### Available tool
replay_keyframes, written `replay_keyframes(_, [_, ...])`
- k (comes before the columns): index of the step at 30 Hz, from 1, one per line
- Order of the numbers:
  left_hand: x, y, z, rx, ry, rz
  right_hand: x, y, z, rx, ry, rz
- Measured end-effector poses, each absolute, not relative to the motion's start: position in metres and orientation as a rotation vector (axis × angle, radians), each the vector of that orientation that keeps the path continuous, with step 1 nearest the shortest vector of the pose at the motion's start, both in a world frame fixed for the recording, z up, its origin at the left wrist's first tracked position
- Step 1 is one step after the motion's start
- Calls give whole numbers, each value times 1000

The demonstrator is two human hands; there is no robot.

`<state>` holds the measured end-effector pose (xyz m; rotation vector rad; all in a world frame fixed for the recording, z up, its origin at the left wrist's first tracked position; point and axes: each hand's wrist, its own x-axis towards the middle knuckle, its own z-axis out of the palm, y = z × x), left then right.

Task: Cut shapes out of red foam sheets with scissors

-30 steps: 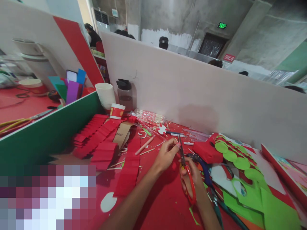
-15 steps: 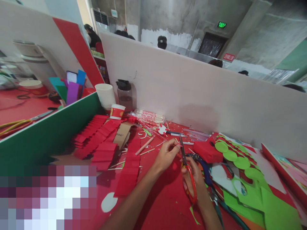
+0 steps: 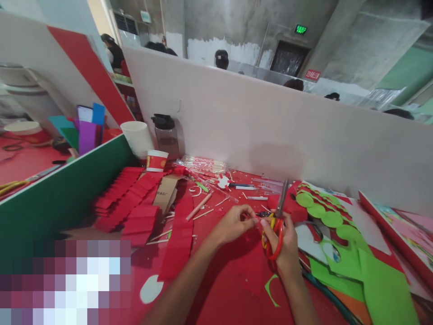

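My left hand (image 3: 237, 224) is closed in a pinch at the middle of the table, on a small reddish piece (image 3: 258, 223) too tiny to make out well. The fingertips of my right hand (image 3: 287, 246) meet it from the other side. That right hand also holds scissors (image 3: 279, 219) with red and yellow handles, blades pointing up and away. Under my right wrist lies a curved green paper scrap (image 3: 271, 291). A strip of folded red paper (image 3: 181, 234) rests left of my left hand, beside a pink stick (image 3: 199, 206).
Pleated red paper (image 3: 123, 196), a paper cup (image 3: 157, 160), stacked cups (image 3: 137, 139) and a dark-lidded bottle (image 3: 166, 137) stand at left. Green paper sheets (image 3: 385, 282) and scalloped green circles (image 3: 331, 217) cover the right. A white partition (image 3: 233, 117) closes the back; a green divider (image 3: 67, 194) runs at left.
The scissors have swung back in my right hand, blades moving right, away from my left fingers. My right fingertips have come to the small piece. The view has turned slightly right.
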<state>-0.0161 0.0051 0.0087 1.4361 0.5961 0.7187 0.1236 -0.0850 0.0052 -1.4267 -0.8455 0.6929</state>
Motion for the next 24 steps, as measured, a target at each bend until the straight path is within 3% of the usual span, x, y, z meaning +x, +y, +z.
replay_keyframes(18, [-14, 2, 6, 1505, 533, 654, 121, -86, 5, -1370, -798, 743])
replay_keyframes(24, [-13, 4, 12, 1388, 594, 871, 122, -85, -7, -1332, -878, 903])
